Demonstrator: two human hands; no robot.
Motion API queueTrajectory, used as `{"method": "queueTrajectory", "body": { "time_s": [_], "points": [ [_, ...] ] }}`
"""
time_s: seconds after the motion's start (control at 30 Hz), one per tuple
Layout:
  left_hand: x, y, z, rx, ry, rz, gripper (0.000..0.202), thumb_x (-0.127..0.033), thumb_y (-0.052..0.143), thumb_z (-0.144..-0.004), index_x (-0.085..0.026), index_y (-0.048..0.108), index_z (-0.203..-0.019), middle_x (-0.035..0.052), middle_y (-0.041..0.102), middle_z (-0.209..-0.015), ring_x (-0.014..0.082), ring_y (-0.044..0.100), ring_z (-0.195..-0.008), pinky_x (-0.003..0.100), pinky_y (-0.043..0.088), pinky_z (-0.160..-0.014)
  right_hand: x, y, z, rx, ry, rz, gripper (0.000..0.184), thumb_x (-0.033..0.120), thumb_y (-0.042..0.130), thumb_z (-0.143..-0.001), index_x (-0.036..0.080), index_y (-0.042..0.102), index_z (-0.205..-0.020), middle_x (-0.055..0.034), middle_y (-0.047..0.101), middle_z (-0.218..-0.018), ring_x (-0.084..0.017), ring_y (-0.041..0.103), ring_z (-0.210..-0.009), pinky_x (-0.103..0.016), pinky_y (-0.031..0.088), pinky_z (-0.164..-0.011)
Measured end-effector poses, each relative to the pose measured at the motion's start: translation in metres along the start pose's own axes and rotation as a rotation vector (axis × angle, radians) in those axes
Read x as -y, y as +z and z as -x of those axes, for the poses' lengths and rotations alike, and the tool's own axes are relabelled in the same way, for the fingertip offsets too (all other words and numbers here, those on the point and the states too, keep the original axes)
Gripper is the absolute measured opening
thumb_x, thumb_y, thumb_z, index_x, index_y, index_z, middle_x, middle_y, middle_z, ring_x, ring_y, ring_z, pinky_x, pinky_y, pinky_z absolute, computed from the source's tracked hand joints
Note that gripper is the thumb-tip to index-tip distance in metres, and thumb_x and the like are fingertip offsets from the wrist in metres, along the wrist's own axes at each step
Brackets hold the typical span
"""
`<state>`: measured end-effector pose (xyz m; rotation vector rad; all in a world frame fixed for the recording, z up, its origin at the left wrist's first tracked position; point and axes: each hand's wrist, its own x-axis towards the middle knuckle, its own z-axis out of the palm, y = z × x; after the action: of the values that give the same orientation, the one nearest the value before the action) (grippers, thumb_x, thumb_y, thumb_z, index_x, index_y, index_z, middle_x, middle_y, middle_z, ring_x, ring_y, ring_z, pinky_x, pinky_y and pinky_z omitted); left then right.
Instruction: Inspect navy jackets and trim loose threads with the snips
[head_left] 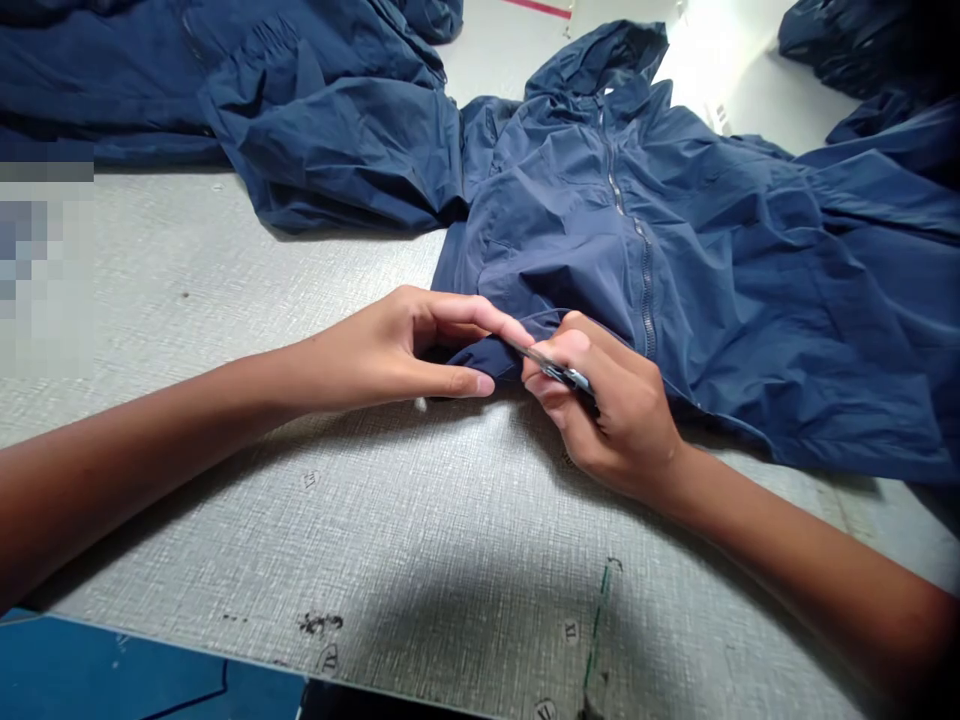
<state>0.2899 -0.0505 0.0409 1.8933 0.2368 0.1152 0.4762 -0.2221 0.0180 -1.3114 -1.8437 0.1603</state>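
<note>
A navy blue hooded jacket (735,260) with a front zip lies spread on the grey table (420,540). My left hand (397,345) pinches the jacket's lower hem between thumb and forefinger. My right hand (607,405) is closed on small metal thread snips (555,370), whose blades point at the pinched hem edge. The two hands almost touch.
More navy garments (247,90) are piled at the back left, and another dark heap (862,50) sits at the back right. A blue surface (112,670) shows below the table's near edge. Small dark marks and printed numerals dot the tabletop near me.
</note>
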Motion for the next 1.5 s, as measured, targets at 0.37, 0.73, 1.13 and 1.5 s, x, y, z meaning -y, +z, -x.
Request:
{"method": "queueTrajectory", "body": {
  "time_s": [0.37,0.73,1.13,1.5],
  "points": [
    [-0.004,0.009,0.005,-0.123,0.121,-0.321,0.035,-0.036,0.085,-0.087,-0.021,0.073,-0.116,0.0043,0.076,-0.107,0.0203,0.071,-0.097,0.030,0.054,-0.083,-0.003,-0.004,0.005,0.061,0.045,-0.009,0.014,0.010,0.052,-0.101,0.024,0.054,-0.099,-0.0017,0.058,-0.088,-0.018,0.056,-0.081,-0.032,0.048,-0.072],
    [-0.004,0.027,0.006,-0.320,0.231,-0.712,0.022,-0.040,0.076,-0.094,-0.024,0.065,-0.104,0.0085,0.071,-0.114,0.0262,0.068,-0.106,0.040,0.052,-0.092,-0.004,-0.003,0.002,0.052,0.038,-0.075,0.013,0.018,0.050,-0.108,0.024,0.054,-0.097,-0.0025,0.059,-0.090,-0.017,0.057,-0.080,-0.032,0.050,-0.073],
    [-0.004,0.023,0.007,-0.334,0.317,-0.970,0.027,-0.047,0.080,-0.092,-0.024,0.073,-0.105,0.0094,0.075,-0.124,0.0313,0.068,-0.113,0.048,0.050,-0.099,-0.010,0.000,0.004,-0.279,0.362,-0.156,0.031,0.055,0.040,-0.113,0.030,0.056,-0.122,0.0007,0.058,-0.083,-0.016,0.050,-0.058,-0.033,0.045,-0.056],
    [-0.001,0.026,0.006,-0.347,0.397,-0.810,0.006,-0.020,0.066,-0.102,-0.022,0.070,-0.100,0.0077,0.074,-0.122,0.0242,0.067,-0.115,0.042,0.053,-0.101,-0.012,0.002,0.004,-0.255,0.416,-0.404,0.014,0.041,0.055,-0.111,0.028,0.059,-0.114,0.0027,0.054,-0.084,-0.015,0.049,-0.067,-0.032,0.045,-0.067]
  ]
}}
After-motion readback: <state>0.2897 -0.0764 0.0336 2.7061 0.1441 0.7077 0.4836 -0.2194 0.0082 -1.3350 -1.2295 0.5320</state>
